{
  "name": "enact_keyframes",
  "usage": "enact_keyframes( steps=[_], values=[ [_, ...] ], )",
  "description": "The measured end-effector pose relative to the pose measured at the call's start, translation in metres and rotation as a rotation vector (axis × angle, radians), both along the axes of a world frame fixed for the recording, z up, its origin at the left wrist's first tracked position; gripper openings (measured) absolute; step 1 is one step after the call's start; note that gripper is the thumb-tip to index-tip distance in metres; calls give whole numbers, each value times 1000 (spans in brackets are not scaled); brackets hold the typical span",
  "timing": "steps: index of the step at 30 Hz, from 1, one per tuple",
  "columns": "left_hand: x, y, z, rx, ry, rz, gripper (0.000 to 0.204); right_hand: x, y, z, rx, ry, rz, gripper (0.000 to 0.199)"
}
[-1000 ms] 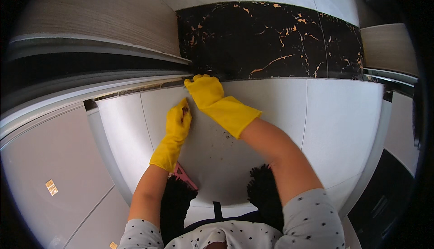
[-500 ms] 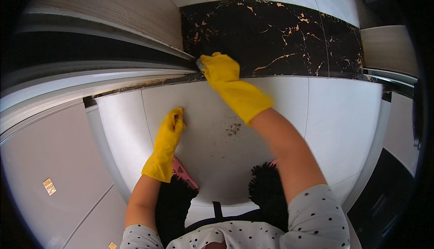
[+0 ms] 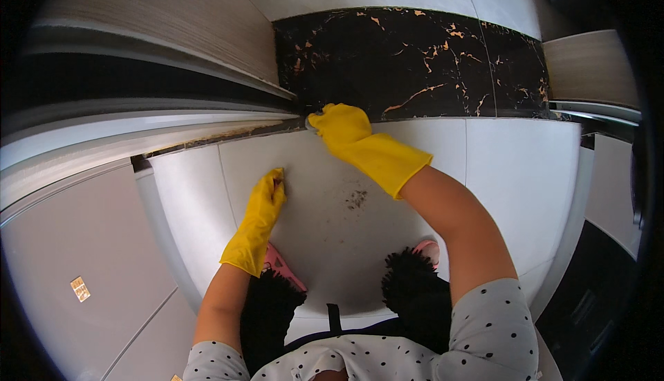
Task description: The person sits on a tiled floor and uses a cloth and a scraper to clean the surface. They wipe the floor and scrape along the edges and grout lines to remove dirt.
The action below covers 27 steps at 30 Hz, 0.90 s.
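Observation:
Both hands wear yellow rubber gloves. My right hand (image 3: 340, 126) is closed round a small grey thing (image 3: 310, 123), mostly hidden by the fingers, whose kind I cannot make out. It is at the near edge of the black marble threshold (image 3: 387, 62), where the sliding door track (image 3: 228, 132) ends. Lower and to the left, my left hand (image 3: 268, 193) is closed, its fingertips just over or on the pale floor tiles (image 3: 311, 194). Whether something small sits in its fingers is hidden.
Dark crumbs of dirt (image 3: 356, 200) lie on the tiles between my arms. Pink slippers (image 3: 282, 268) are on my feet. A wooden door frame (image 3: 173, 21) rises at the far left, grey cabinet fronts (image 3: 76, 242) at the near left. A dark panel (image 3: 588, 305) stands at the right.
My right hand has drawn back a little toward me, from the marble to its near edge, with the small grey thing. My left hand has barely moved.

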State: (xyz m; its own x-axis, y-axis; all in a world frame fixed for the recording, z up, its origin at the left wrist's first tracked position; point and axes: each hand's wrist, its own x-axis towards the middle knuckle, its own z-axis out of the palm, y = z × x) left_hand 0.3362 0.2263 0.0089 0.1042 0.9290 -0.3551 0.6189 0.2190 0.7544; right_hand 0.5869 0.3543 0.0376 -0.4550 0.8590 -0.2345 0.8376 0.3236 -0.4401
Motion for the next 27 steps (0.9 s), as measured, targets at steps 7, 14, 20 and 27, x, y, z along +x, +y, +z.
enact_keyframes(
  steps=[7, 14, 20, 27],
  values=[
    [15, 1, 1, 288, 149, -58, 20, -22, 26, -8, 117, -116, -128, 33],
    [19, 3, 9, 168, 204, -39, 21, -13, 38, -6, -56, -158, -48, 36],
    [14, 7, 7, 171, 101, -45, 24, 7, 4, 8, -247, -17, 43, 32],
    [9, 2, 4, 150, 99, -51, 23, 95, 33, 58, -315, 266, -644, 35]
  ],
)
